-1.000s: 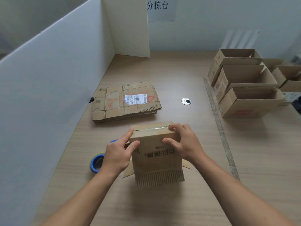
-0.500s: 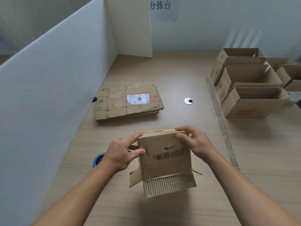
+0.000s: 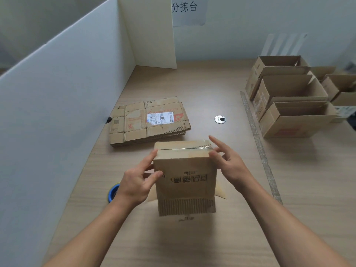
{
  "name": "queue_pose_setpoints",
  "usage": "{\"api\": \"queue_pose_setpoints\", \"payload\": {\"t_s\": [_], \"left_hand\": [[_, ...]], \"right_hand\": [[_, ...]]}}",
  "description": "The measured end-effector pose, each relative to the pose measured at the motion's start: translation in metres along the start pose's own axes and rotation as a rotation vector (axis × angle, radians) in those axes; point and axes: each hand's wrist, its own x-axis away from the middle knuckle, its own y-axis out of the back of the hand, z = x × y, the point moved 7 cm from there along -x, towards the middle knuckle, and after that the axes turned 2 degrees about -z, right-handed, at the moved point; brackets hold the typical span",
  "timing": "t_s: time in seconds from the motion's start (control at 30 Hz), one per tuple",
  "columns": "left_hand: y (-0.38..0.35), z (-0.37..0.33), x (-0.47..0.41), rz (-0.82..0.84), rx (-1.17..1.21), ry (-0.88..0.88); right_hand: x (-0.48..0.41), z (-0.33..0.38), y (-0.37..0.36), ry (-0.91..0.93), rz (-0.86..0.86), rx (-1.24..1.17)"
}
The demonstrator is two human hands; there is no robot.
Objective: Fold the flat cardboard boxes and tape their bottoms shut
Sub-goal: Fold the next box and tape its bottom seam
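A folded cardboard box [image 3: 185,176] with black print is held bottom-up over the table, a strip of clear tape running along its closed seam. My left hand [image 3: 138,182] grips its left side, thumb on the front face and index finger at the top corner. My right hand [image 3: 229,164] touches the box's upper right edge with its fingers spread and nearly straight. A blue tape roll [image 3: 112,191] lies on the table, partly hidden behind my left wrist. A stack of flat boxes [image 3: 148,122] lies beyond the held box, to the left.
Several folded open boxes [image 3: 289,120] stand in a row at the right. A white partition [image 3: 57,93] walls off the left side. A round metal grommet [image 3: 220,119] sits in the tabletop, and a long tape strip [image 3: 258,143] runs along the table.
The box has been lifted and tipped closer to me. My right hand has slid off the top seam to the right edge and spread its fingers.
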Motion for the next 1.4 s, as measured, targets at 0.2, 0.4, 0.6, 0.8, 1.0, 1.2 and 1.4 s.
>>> {"api": "queue_pose_setpoints", "payload": {"t_s": [0.2,0.4,0.6,0.8,1.0,1.2,1.4], "left_hand": [[-0.008,-0.002,-0.006,-0.003,0.342,0.080],[-0.011,-0.008,-0.013,-0.066,0.281,0.122],[-0.006,-0.007,-0.022,-0.084,0.111,0.140],[-0.001,0.001,-0.024,-0.075,0.157,0.227],[-0.013,-0.001,-0.021,0.027,0.270,0.280],[-0.022,-0.011,-0.012,0.081,0.444,0.248],[-0.017,-0.011,-0.007,-0.005,0.467,0.265]], "right_hand": [[-0.006,-0.023,-0.011,-0.173,-0.129,-0.253],[-0.004,-0.031,-0.017,-0.196,-0.149,-0.291],[0.005,-0.014,-0.014,-0.081,-0.121,-0.309],[0.009,0.000,-0.010,0.033,-0.174,-0.198],[0.014,0.009,-0.011,0.100,-0.222,-0.081],[0.007,-0.004,-0.012,-0.036,-0.247,-0.475],[0.008,0.003,-0.011,0.020,-0.108,-0.309]]}}
